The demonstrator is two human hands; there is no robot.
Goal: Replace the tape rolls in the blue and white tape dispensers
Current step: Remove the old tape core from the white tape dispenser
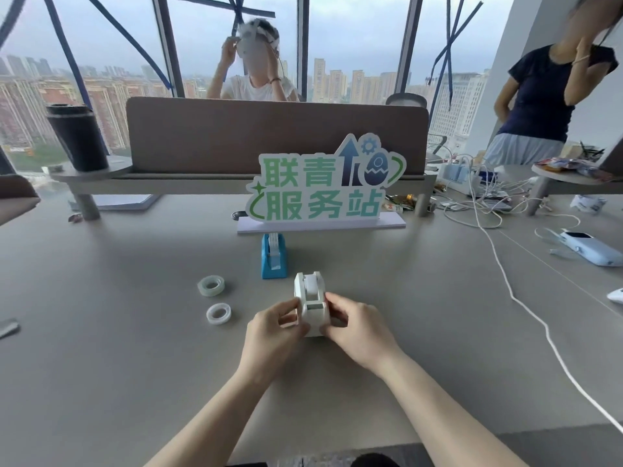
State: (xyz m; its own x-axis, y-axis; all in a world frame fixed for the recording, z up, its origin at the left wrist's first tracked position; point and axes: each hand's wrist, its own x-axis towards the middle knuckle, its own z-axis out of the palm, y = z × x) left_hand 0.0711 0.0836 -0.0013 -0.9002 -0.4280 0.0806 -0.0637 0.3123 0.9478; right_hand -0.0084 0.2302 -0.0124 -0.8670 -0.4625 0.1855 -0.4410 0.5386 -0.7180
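The white tape dispenser (312,303) stands on the grey table in front of me. My left hand (274,335) grips its left side and my right hand (357,328) grips its right side, fingers pinched around its front end. A roll sits in its top slot. Behind it the blue tape dispenser (273,258) stands upright with a roll in it, untouched. Two loose clear tape rolls lie flat to the left: the larger tape roll (211,285) and, nearer to me, the smaller tape roll (218,313).
A green and white sign (323,190) on a white base stands behind the blue dispenser. A white cable (526,308) runs across the right of the table. A pale blue device (590,252) lies far right. A black cup (78,139) sits on a shelf. Two people are beyond the desk.
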